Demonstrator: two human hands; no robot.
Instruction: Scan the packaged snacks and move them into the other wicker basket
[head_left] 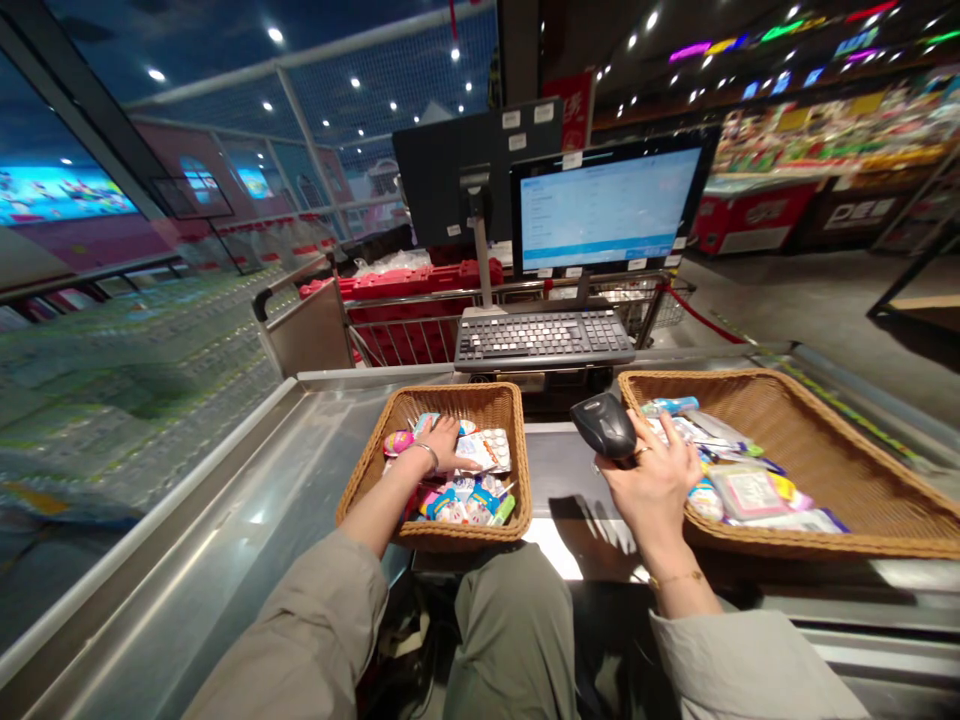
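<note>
My left hand (441,445) reaches into the left wicker basket (364,490). Its fingers are spread over small colourful packages, with a white blister-style pack (491,452) by the fingertips and a pink egg-shaped item (397,442) beside the hand. Nearer to me in that basket lie blue-and-white packets (461,502). A black handheld barcode scanner (602,427) is in my right hand (654,480), its head pointing left above the counter. Fingers wrap its handle, which is mostly hidden. Beyond that hand, the right wicker basket (847,445) contains several packaged items, including a pinkish pack (750,490).
A black keyboard (544,338) and a lit monitor (609,210) stand behind the metal counter (262,470). A second screen (435,180) faces away. Past the counter are a shopping cart (405,335) and red crates (420,280). My knee (514,630) is below the counter edge.
</note>
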